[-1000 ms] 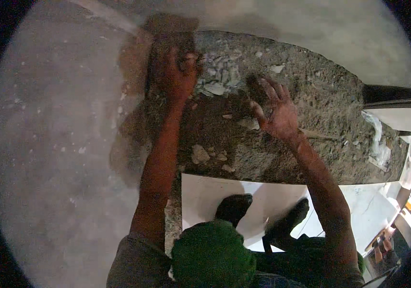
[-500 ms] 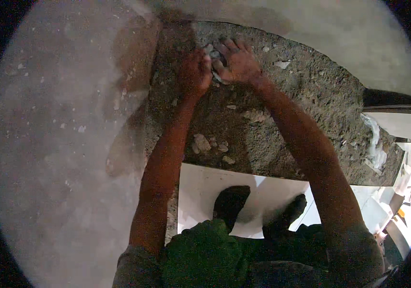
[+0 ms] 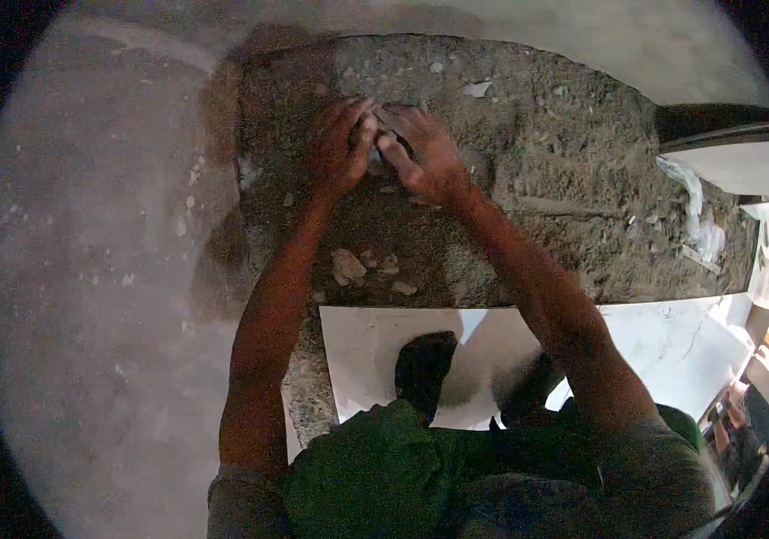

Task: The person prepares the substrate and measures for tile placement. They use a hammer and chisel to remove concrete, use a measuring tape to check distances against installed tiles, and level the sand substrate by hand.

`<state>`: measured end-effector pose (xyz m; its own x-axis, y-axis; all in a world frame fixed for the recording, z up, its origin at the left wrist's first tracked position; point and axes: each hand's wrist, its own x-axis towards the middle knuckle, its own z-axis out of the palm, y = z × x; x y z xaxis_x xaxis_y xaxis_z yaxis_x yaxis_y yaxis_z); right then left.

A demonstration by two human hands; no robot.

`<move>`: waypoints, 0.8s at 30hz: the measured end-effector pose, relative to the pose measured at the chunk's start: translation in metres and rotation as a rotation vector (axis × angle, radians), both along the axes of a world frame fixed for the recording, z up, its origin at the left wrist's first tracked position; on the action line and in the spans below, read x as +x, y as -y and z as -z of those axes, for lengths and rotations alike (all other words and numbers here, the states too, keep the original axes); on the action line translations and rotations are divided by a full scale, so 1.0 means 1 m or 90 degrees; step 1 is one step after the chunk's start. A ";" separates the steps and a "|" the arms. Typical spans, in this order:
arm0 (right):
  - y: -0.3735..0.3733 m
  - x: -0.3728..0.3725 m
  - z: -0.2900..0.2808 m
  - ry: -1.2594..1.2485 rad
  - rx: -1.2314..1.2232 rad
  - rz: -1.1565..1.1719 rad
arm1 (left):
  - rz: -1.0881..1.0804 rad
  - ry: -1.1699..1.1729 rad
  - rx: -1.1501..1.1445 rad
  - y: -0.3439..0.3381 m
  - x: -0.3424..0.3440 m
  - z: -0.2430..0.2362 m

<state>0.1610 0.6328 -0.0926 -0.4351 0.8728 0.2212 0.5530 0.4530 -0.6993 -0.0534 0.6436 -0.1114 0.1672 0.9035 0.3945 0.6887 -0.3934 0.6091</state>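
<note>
Gathering broken bits from the rubble bed (image 3: 528,180), the left hand (image 3: 339,148) and right hand (image 3: 420,157) meet, fingers curled narrow around a pale fragment (image 3: 375,154) between their tips. Next, I judge, lifting it needs a firm two-handed pinch.

Both hands, left hand (image 3: 341,148) beside right hand (image 3: 422,154), rest on rubble bed (image 3: 564,162); stone chunks (image 3: 348,266) nearer the person; tile (image 3: 375,355) underfoot; concrete floor (image 3: 88,296) left.

Pale rubble chunk (image 3: 373,160) between cupped hands
</note>
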 end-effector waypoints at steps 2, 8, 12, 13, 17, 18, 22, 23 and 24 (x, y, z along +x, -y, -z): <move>0.029 0.019 -0.022 -0.112 0.100 0.050 | 0.044 -0.085 -0.047 0.012 -0.004 -0.005; 0.064 0.002 0.002 -0.115 0.149 0.272 | -0.005 -0.010 -0.039 0.018 0.039 -0.009; 0.057 -0.030 0.011 -0.253 0.051 0.402 | -0.052 0.074 -0.084 0.033 0.051 0.020; 0.057 -0.029 0.013 -0.316 -0.004 0.426 | -0.085 0.200 -0.114 0.037 0.064 0.025; 0.064 -0.030 0.039 -0.525 -0.110 0.434 | -0.163 0.335 -0.143 0.053 0.087 0.039; 0.065 -0.006 0.061 -0.505 -0.028 0.427 | -0.094 0.392 -0.236 0.049 0.103 0.041; 0.075 0.018 0.034 -0.644 -0.174 0.505 | -0.104 0.428 -0.314 0.043 0.149 0.003; 0.069 0.025 0.012 -0.712 -0.246 0.522 | -0.096 0.428 -0.307 0.035 0.158 -0.006; 0.071 0.043 0.004 -0.715 -0.225 0.542 | -0.069 0.428 -0.311 0.030 0.179 -0.019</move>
